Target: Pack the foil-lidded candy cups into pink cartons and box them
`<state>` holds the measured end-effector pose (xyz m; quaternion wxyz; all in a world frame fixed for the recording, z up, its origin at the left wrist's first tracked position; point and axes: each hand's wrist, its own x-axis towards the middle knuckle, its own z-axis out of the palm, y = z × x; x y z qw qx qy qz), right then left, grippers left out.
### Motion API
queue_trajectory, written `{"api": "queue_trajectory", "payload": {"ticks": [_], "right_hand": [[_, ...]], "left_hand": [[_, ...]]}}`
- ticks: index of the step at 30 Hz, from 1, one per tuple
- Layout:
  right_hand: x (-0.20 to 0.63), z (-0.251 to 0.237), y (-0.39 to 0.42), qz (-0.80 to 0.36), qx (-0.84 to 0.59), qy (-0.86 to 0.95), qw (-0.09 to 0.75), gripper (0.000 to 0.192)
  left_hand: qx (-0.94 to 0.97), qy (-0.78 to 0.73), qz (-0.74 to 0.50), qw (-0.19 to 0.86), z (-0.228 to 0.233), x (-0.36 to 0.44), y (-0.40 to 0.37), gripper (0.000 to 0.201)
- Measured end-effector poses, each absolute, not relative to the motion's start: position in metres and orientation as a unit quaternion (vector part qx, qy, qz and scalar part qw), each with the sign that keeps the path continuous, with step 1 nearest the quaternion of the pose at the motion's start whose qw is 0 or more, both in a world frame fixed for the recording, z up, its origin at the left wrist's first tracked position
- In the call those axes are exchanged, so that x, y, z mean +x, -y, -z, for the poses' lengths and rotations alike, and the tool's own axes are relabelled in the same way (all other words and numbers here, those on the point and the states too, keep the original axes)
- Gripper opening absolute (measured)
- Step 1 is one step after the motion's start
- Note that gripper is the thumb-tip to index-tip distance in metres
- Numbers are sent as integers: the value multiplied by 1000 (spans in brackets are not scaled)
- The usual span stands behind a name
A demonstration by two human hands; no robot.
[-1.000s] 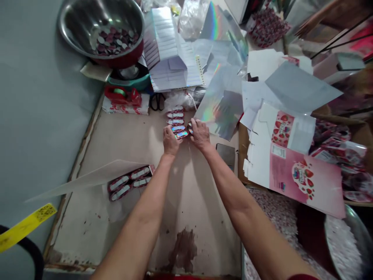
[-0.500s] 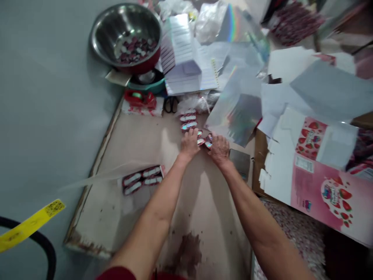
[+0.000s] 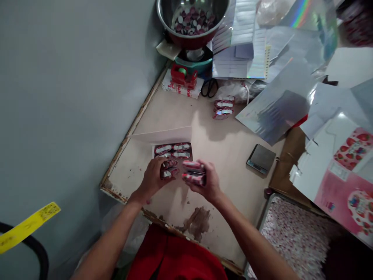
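An open box [image 3: 153, 151] stands on the table with its pale flap [image 3: 163, 134] raised at the back. Several small red-and-silver packets [image 3: 181, 147] sit in two columns inside it. My left hand [image 3: 152, 175] is closed around a pair of the same packets [image 3: 169, 169] at the box's near left part. My right hand [image 3: 207, 179] grips two more packets [image 3: 194, 172], one in front of the other, just right of the near end of the box. The near part of the box is mostly hidden by the hands and packets.
A short row of packets [image 3: 223, 108] lies farther back. Around are a small scale [image 3: 261, 159], black scissors [image 3: 209, 88], a red tape dispenser [image 3: 183, 76], a steel bowl [image 3: 193, 37] of small discs, shiny sheets [image 3: 276, 105] and a pink strawberry carton [image 3: 335, 182].
Both hands have come back toward me and left from the far row, carrying packets to the box. The far row is shorter. The view has shifted, and the scale is now uncovered.
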<state>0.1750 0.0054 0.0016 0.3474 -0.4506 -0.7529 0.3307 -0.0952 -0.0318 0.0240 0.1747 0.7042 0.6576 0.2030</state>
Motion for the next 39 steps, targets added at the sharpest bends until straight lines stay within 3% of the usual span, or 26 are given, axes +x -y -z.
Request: {"api": "queue_trajectory", "payload": {"ticks": [3, 7, 13, 21, 24, 30, 39], "right_hand": [[129, 16, -13, -290, -336, 820, 361, 85], [126, 45, -14, -251, -329, 854, 314, 76], [151, 48, -6, -248, -377, 826, 339, 90], [142, 62, -19, -270, -357, 844, 295, 93], [145, 57, -19, -242, -351, 868, 255, 87], [137, 35, -21, -147, -379, 910, 82, 67], [125, 51, -12, -87, -406, 908, 62, 73]], "left_hand": [[734, -652, -126, 141, 0, -117, 28, 62], [746, -648, -115, 106, 11, -113, 40, 58], [702, -682, -172, 111, 6, -97, 55, 53], [738, -630, -166, 176, 6, -106, 51, 59], [747, -614, -157, 203, 8, -104, 51, 65], [737, -650, -94, 159, 9, -94, 37, 58], [715, -679, -112, 127, 32, -88, 49, 63]]}}
